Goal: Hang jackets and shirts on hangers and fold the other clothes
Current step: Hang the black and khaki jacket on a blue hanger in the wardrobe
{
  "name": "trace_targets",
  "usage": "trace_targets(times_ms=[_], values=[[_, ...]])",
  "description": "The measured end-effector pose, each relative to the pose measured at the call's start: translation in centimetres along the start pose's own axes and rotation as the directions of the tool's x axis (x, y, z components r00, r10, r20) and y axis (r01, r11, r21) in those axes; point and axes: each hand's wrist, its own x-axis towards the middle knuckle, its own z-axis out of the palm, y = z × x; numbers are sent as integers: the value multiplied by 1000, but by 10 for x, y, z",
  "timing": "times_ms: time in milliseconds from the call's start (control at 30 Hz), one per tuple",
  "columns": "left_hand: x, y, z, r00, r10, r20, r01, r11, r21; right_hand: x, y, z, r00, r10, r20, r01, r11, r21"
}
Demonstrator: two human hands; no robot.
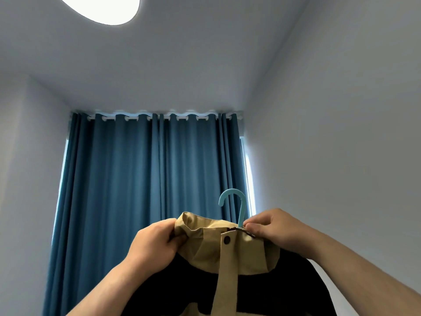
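I hold a black jacket [250, 290] with a tan collar and a tan front placket up high in front of me. A light blue hanger [239, 202] sits inside it; only its hook shows, sticking up above the collar. My left hand [155, 242] grips the left side of the tan collar. My right hand [271, 226] pinches the collar's right edge close to the base of the hook. A dark snap button shows on the placket just below the collar. The rest of the hanger is hidden by the cloth.
Blue curtains [148, 190] hang closed straight ahead, with a strip of daylight at their right edge. Plain white walls stand on both sides. A round ceiling lamp [102, 8] glows at the top left.
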Motion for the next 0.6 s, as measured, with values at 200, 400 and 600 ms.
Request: trace_targets(times_ms=[200, 400, 600], values=[[-8, -25, -17, 998, 28, 63, -33, 996, 79, 28, -12, 36, 995, -95, -18, 96, 995, 31], [-19, -44, -48, 991, 0, 137, 1, 1000, -1, 58, -39, 77, 984, -174, 28, 174, 985, 24], [-36, -62, -62, 978, -137, 160, 157, 980, -120, 65, -60, 100, 967, -218, 133, 202, 971, 129]])
